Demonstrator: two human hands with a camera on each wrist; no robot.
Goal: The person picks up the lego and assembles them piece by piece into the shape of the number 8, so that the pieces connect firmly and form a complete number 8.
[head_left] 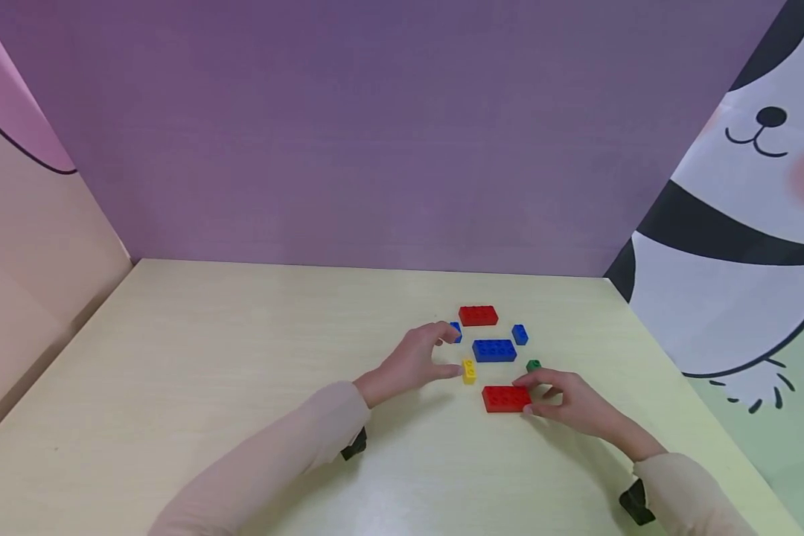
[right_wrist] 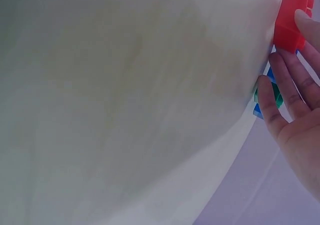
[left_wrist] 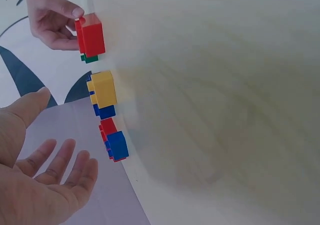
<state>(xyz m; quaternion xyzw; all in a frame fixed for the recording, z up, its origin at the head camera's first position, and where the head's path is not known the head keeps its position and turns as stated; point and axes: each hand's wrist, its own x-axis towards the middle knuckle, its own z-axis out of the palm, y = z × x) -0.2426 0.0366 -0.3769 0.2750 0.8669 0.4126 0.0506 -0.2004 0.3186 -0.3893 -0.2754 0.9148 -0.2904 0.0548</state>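
My right hand (head_left: 576, 402) pinches the right end of the near red toy brick (head_left: 505, 399), thumb in front and fingertips behind. In the right wrist view, the thumb presses the side of this red brick (right_wrist: 291, 22). A small green brick (head_left: 533, 365) sits just behind that hand, partly hidden. To the left, my left hand (head_left: 415, 357) hovers with thumb and fingers spread, holding nothing. Its thumb tip is close to a small yellow brick (head_left: 469, 371), and its index finger partly covers a small blue brick (head_left: 456, 332). The left wrist view shows a gap between hand and bricks.
Between the hands lies a larger blue brick (head_left: 494, 351). Another red brick (head_left: 479, 316) is farthest back, with a small blue brick (head_left: 519, 334) to its right. The pale tabletop (head_left: 241, 335) meets a purple wall (head_left: 375, 134); a panda picture (head_left: 744, 223) covers the right side.
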